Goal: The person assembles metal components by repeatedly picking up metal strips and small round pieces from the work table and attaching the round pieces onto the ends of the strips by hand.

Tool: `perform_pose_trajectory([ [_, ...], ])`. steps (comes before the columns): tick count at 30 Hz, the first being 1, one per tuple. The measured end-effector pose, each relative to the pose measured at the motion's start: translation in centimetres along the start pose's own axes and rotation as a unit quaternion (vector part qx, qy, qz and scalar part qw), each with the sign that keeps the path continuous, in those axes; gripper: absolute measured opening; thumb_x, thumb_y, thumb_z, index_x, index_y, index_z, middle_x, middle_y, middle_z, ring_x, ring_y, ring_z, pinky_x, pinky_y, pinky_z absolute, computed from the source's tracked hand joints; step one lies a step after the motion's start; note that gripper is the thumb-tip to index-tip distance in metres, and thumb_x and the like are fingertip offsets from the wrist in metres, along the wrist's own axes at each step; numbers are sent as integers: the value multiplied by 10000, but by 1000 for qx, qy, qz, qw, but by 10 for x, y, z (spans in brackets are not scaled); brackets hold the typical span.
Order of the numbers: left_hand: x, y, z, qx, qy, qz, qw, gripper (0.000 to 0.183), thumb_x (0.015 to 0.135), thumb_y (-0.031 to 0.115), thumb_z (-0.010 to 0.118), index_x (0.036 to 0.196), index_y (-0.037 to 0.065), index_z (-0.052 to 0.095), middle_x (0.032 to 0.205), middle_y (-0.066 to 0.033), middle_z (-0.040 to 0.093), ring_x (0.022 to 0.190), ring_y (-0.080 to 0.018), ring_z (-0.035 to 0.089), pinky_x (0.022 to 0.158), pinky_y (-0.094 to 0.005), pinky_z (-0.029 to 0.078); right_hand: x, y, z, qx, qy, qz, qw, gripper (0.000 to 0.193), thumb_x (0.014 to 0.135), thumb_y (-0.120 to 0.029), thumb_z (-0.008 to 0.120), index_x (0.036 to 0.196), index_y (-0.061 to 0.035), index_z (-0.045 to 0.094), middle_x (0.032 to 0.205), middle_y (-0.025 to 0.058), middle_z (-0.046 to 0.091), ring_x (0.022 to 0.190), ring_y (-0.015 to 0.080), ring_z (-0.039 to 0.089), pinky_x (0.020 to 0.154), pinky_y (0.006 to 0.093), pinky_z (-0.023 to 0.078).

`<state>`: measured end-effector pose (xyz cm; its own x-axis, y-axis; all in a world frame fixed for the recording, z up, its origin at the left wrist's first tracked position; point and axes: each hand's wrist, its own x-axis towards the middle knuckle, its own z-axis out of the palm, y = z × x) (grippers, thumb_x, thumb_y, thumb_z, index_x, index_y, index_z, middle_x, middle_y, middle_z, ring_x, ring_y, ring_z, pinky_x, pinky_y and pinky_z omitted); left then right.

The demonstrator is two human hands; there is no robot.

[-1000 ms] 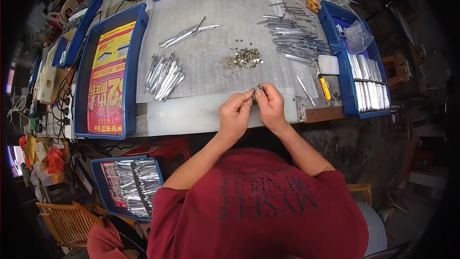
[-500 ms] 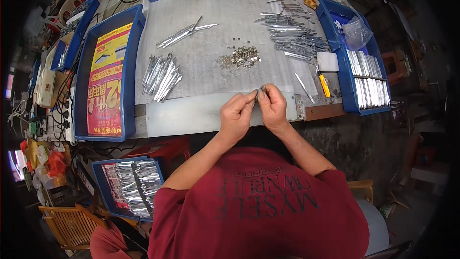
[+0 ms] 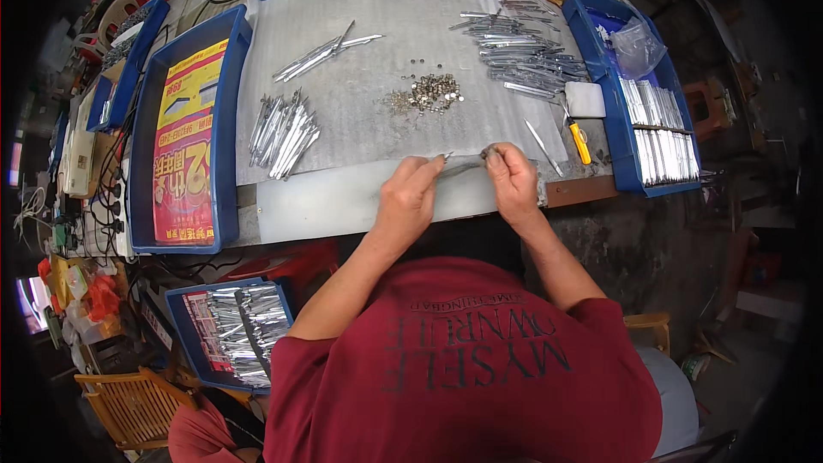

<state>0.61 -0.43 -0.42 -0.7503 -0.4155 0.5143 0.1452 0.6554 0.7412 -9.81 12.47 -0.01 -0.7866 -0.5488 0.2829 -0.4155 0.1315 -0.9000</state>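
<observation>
My left hand (image 3: 406, 195) is closed in a pinch over the near edge of the table, with a small thin metal tip poking out at its fingertips. A little to its right, my right hand (image 3: 515, 185) is also pinched, around a small dark piece too tiny to name. The two hands are apart. Beyond them lies a pile of small round metal pieces (image 3: 435, 92). A bundle of slim metal strips (image 3: 283, 133) is on the left, and a few more strips (image 3: 321, 53) lie crossed behind it. One single strip (image 3: 543, 146) rests right of my right hand.
A larger heap of metal strips (image 3: 527, 56) spreads at the far right. Near it are a yellow-handled screwdriver (image 3: 579, 144) and a white block (image 3: 585, 100). Blue trays (image 3: 227, 133) flank the table; the right tray (image 3: 628, 154) holds stacked strips. Another strip-filled tray (image 3: 176, 313) stands lower left.
My hands have moved apart: the left went slightly left, the right went right. Before, their fingertips met around something small.
</observation>
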Motion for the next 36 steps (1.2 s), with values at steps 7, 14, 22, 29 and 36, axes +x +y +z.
perform_pose_trajectory([
  [7,-12,-8,-22,136,-136,75,979,300,592,-77,507,881,-11,554,761,-118,497,699,-260,480,608,-338,428,-8,9,-13,-85,7,-38,996,130,801,-98,513,747,20,517,649,119,508,568,237,498,524,302,389],
  [14,3,-4,-9,134,-272,133,944,328,587,-51,486,914,-64,512,784,-132,457,719,-268,450,643,-336,413,-8,11,-12,-78,11,-48,996,108,783,-80,524,733,16,518,645,113,510,560,237,499,512,300,389],
  [22,18,-1,26,80,-225,155,958,291,599,-46,478,887,-61,517,770,-138,461,729,-285,463,658,-350,411,-10,12,-12,-63,18,-42,997,112,791,-76,516,728,17,517,644,107,508,555,214,494,514,291,389],
  [29,-3,-8,-29,120,-222,91,963,298,584,-70,475,879,-53,515,781,-145,465,745,-291,465,670,-340,411,-6,14,-14,-59,20,-56,996,109,788,-71,515,726,18,518,637,107,508,553,211,496,514,285,389],
  [36,-2,-5,-4,141,-271,136,942,163,616,23,478,769,-31,496,755,-146,442,714,-287,445,643,-359,388,-8,9,-11,-73,7,-43,996,79,769,-40,512,729,29,512,640,113,507,570,217,497,521,288,386],
])
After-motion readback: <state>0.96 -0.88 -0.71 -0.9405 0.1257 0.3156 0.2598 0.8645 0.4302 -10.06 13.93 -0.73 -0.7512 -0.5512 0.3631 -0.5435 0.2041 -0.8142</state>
